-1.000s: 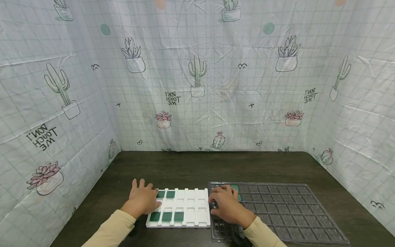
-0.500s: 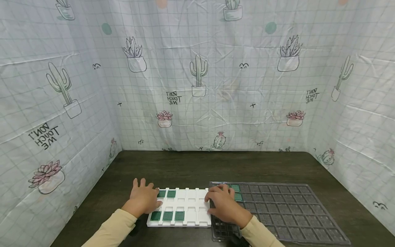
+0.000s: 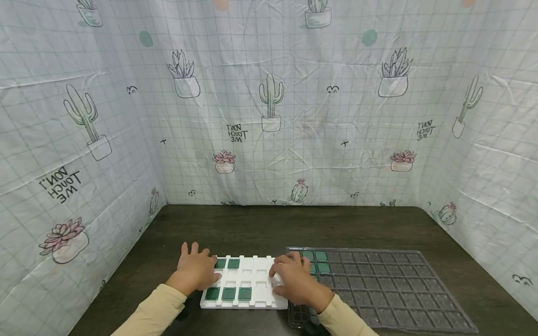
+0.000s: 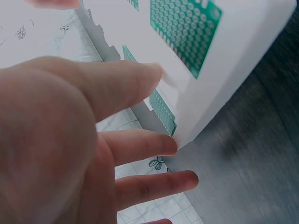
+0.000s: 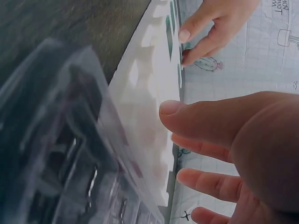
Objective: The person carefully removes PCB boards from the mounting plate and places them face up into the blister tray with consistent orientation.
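In the head view a white tray (image 3: 256,275) lies on the table, with small green perforated circuit boards (image 3: 229,294) in its left slots. My left hand (image 3: 195,268) touches the tray's left end, its fingers mostly straight and spread. Over the tray's right end hovers my right hand (image 3: 294,280), fingers loosely bent and thumb apart from them. In the right wrist view nothing shows between the right thumb (image 5: 173,109) and fingers. Partly behind that hand, several more green boards (image 3: 321,255) sit in the clear plastic tray (image 3: 378,280).
The clear tray's many compartments stretch right across the dark table (image 3: 235,224), adjoining the white tray. A patterned cloth (image 3: 269,163) with cactus drawings surrounds the table at the back and both sides.
My right hand has moved left from the clear tray to over the white tray's right end, uncovering more green boards in the clear tray. The left hand has stayed in place.
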A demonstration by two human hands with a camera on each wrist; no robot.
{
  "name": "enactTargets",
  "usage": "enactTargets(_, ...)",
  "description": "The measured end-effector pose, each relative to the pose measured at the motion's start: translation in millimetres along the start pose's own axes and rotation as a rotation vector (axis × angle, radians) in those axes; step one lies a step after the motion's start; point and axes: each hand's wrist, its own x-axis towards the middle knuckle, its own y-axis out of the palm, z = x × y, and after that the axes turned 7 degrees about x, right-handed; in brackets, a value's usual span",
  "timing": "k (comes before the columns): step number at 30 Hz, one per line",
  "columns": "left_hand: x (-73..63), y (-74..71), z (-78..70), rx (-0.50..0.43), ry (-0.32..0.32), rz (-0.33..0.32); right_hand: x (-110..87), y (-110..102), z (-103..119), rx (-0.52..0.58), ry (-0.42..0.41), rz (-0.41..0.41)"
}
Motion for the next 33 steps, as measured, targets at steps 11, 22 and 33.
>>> enactTargets(11,-1.0,0.3,1.2,-0.005,0.008,0.002,6.3,9.9,17.6,-0.041,0.007,0.017)
enactTargets(22,0.3,2.9,1.3,-0.004,0.005,-0.013,9.1,18.3,26.3,-0.027,-0.027,0.012)
enactTargets(33,0.2,2.9,1.2,-0.013,0.006,-0.012,9.6,22.9,33.3,-0.051,-0.047,-0.006)
